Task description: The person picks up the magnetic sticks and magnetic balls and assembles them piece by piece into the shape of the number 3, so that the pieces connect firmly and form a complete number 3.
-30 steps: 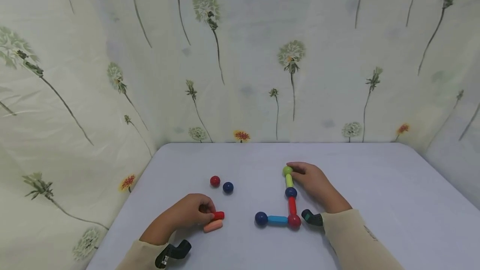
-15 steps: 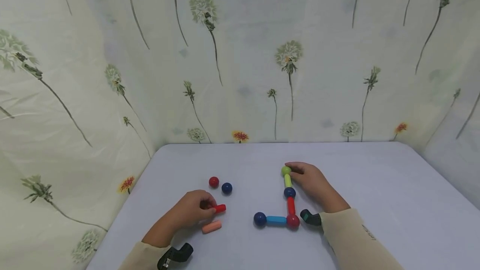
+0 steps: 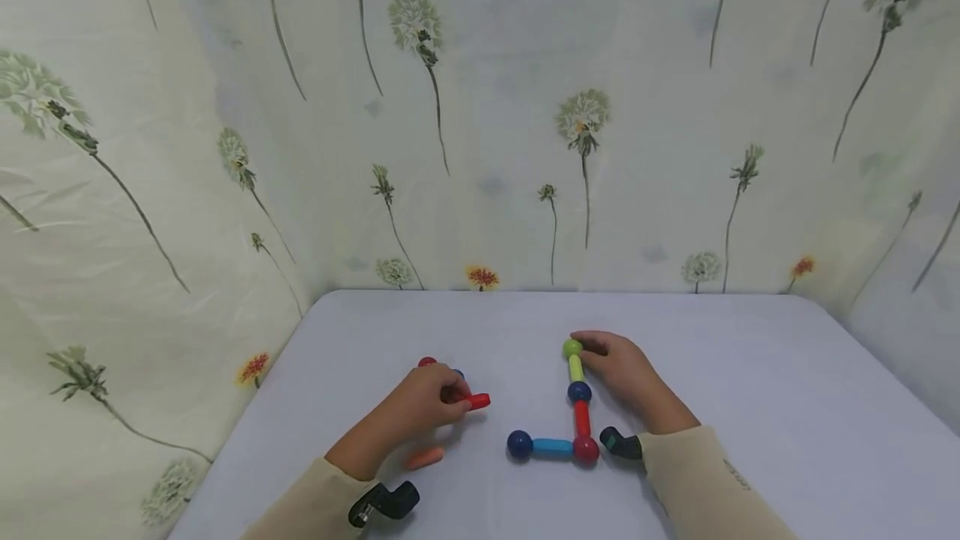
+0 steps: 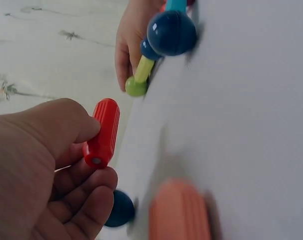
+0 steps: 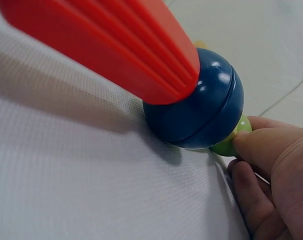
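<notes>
My left hand (image 3: 429,397) pinches a red ribbed rod (image 4: 105,131) between thumb and fingers, held above the table. At the far end of a joined chain, my right hand (image 3: 622,369) grips a green ball (image 3: 572,348) between thumb and fingers. From that ball the chain runs through a yellow-green rod (image 3: 576,368), a blue ball (image 3: 579,392) and a red rod (image 3: 582,418) to a red ball (image 3: 586,450). There it turns left along a light blue rod (image 3: 552,447) to another blue ball (image 3: 519,444).
An orange rod (image 3: 425,457) lies on the white table (image 3: 480,498) below my left wrist. A loose red ball (image 3: 427,362) and a loose blue ball (image 4: 120,209) sit behind my left hand, partly hidden in the head view. A flowered cloth (image 3: 495,107) hangs at the back.
My left hand has lifted the red rod from beside the orange rod and carried it right and away from me. The right hand keeps its place on the green ball.
</notes>
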A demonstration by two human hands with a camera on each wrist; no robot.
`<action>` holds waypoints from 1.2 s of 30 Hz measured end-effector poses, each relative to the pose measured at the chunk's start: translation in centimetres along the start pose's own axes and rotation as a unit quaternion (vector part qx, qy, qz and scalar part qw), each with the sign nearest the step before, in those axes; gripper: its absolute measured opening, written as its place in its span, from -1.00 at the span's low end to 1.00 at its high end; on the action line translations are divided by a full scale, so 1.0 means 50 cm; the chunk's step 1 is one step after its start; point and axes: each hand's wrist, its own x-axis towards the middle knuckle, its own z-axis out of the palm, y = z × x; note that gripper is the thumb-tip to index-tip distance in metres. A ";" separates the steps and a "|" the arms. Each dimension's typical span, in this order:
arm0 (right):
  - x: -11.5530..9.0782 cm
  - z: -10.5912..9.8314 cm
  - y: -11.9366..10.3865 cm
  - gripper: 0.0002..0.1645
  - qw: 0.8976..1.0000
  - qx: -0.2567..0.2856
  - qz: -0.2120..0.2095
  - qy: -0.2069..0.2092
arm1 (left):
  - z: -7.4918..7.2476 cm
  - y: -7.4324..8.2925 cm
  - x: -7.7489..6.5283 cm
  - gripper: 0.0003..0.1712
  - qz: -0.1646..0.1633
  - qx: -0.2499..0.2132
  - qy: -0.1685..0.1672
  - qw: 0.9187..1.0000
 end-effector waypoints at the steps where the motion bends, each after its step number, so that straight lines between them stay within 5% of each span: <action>1: 0.000 0.000 0.001 -0.48 1.000 0.000 -0.003 0.000 | 0.003 0.008 0.006 -0.94 0.000 -0.001 0.001 1.000; 12: -0.004 -0.011 0.001 -0.49 1.000 -0.022 -0.016 0.009 | 0.027 0.090 0.083 -0.93 -0.009 0.009 -0.006 1.000; 36: -0.007 0.000 -0.003 -0.50 1.000 -0.015 -0.005 0.010 | 0.071 0.163 0.218 -0.86 -0.073 0.062 -0.007 0.995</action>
